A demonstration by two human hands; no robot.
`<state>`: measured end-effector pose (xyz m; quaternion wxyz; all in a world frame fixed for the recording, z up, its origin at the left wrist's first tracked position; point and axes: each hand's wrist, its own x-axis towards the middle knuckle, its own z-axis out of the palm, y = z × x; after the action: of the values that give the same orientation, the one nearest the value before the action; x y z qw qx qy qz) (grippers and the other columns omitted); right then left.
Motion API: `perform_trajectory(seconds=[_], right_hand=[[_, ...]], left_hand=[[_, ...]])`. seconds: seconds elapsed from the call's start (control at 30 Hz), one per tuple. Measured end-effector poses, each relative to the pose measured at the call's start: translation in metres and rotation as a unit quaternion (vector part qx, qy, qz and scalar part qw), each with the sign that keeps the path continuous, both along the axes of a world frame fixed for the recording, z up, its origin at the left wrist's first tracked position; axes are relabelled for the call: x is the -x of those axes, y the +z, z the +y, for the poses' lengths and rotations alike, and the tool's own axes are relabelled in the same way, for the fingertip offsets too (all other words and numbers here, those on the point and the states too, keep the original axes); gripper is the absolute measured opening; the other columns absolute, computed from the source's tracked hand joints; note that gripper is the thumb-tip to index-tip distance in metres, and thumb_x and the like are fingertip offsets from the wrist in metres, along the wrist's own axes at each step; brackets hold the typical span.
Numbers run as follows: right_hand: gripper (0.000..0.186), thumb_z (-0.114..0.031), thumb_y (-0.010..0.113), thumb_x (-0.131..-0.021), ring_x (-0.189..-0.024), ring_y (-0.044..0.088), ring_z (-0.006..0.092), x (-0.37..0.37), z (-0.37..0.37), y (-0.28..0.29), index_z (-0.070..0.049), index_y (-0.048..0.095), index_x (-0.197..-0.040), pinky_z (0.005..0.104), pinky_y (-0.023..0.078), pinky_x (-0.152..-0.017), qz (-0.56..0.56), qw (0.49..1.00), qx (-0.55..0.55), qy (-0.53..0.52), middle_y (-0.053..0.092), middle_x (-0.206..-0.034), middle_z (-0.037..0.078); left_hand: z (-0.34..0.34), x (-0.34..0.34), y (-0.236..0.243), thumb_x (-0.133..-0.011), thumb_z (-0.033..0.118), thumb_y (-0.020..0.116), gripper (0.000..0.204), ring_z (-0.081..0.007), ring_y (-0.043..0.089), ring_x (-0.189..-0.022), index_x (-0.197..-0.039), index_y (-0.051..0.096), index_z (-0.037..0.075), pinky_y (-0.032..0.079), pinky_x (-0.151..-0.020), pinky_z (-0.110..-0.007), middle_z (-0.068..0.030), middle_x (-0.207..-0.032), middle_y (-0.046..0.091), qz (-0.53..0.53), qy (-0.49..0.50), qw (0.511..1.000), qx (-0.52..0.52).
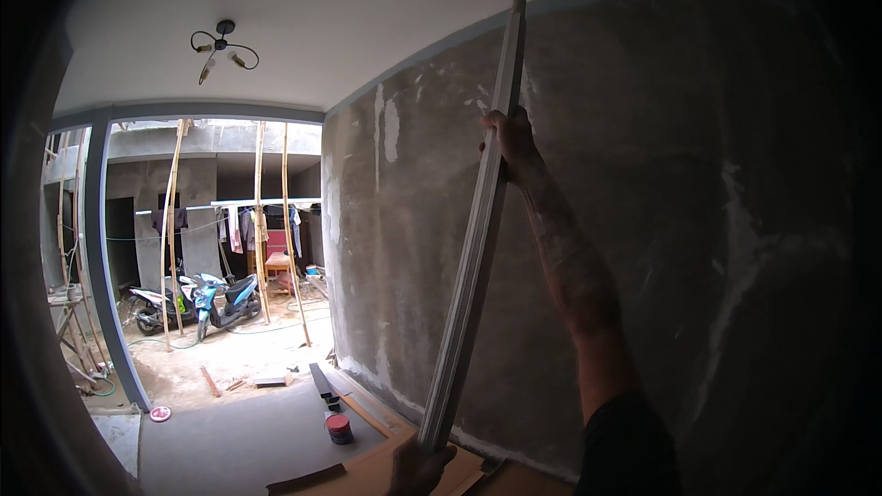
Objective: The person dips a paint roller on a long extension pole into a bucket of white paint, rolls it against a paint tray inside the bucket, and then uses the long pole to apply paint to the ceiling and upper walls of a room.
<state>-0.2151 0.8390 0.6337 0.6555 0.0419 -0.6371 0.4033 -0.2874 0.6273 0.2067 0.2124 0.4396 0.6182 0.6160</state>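
A long, straight grey metal pole with ribbed sides point(467, 285) slants upward in front of me, and a thinner section continues from its upper end toward the white ceiling point(377, 0). My right hand point(511, 142) is raised and wrapped round the upper part of the pole. Lower down, my left hand point(420, 467) is closed round the bottom end, partly cut off by the picture's edge. What sits at the pole's tip is too small to make out. Behind the pole stands a rough grey plastered wall point(625, 202) with pale patches.
A bucket with a red lid point(339, 428) stands on the grey floor, close to dark long pieces point(323, 383). Brown sheets point(367, 473) lie along the wall. A ceiling lamp point(220, 44) hangs at left. Outside the opening are bamboo poles point(285, 220) and parked scooters point(226, 303).
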Motion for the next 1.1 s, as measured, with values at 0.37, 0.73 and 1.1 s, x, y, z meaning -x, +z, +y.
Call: perform_trajectory(seconds=[0.37, 0.73, 1.1], right_hand=[[0.033, -0.011, 0.061, -0.074, -0.055, 0.054, 0.0215, -0.038, 0.111, 0.043, 0.002, 0.042, -0.099, 0.0368, 0.045, -0.044, -0.034, 0.999, -0.014, -0.011, 0.047, -0.087, 0.013], [0.034, -0.012, 0.059, -0.076, -0.055, 0.053, 0.0212, -0.02, 0.111, 0.037, -0.001, 0.039, -0.102, 0.0361, 0.045, -0.044, -0.003, 1.0, 0.0, 0.015, 0.045, -0.085, 0.012], [0.023, -0.012, 0.057, -0.077, -0.049, 0.051, 0.0212, 0.014, 0.122, 0.043, -0.004, 0.041, -0.092, 0.036, 0.043, -0.04, -0.02, 1.0, 0.001, 0.01, 0.045, -0.073, 0.01]], left_hand=[[0.082, -0.004, 0.053, -0.075, 0.03, 0.068, 0.042, -0.0206, 0.063, -0.074, -0.096, 0.059, -0.004, 0.048, -0.068, -0.037, -0.0127, -0.073, 0.063, 0.05, -0.04, 0.997, 0.047], [0.086, 0.013, 0.059, -0.076, 0.032, 0.067, 0.04, -0.0217, 0.063, -0.076, -0.097, 0.061, -0.001, 0.047, -0.072, -0.037, -0.0115, -0.075, 0.063, 0.068, -0.03, 0.996, 0.05], [0.085, 0.029, 0.054, -0.075, 0.035, 0.069, 0.041, -0.0177, 0.063, -0.067, -0.092, 0.062, -0.001, 0.049, -0.065, -0.036, -0.0106, -0.071, 0.064, 0.054, 0.005, 0.999, 0.006]])
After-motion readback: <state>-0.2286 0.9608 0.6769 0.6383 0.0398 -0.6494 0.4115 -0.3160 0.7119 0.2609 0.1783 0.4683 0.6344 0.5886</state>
